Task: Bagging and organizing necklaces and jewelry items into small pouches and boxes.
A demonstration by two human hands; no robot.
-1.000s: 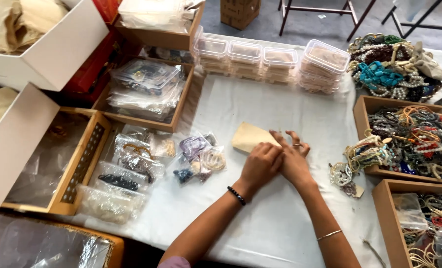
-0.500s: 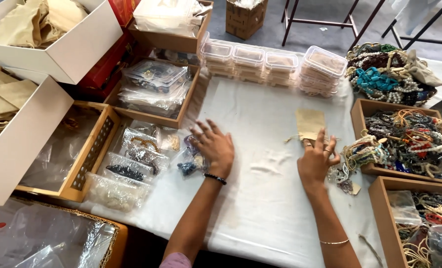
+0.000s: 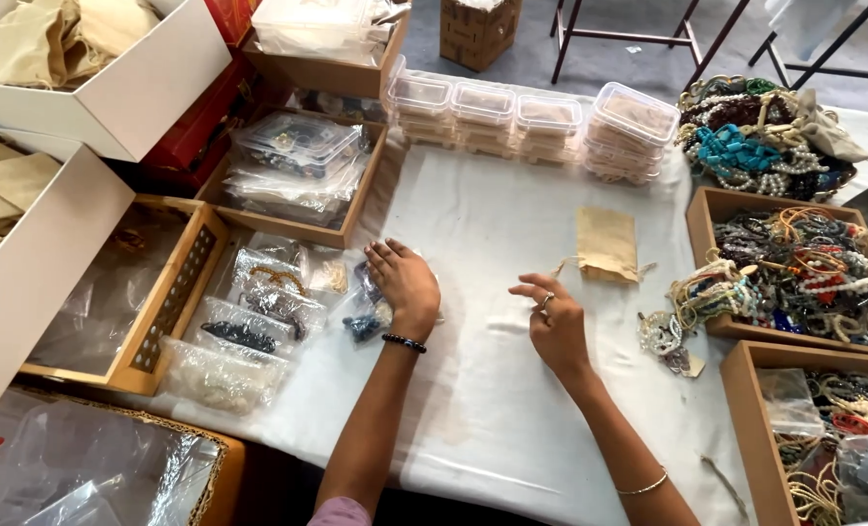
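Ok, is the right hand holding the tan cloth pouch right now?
No, the right hand hovers with fingers loosely curled over the white tablecloth, while the tan pouch lies flat beyond it, apart from the fingers.

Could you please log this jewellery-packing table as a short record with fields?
left hand: palm down on small clear bags of jewellery
right hand: empty, fingers curled, above the white cloth
tan pouch: flat on the cloth, beyond the right hand
wooden tray: full of bracelets, far right
lidded plastic boxes: stacked at the back
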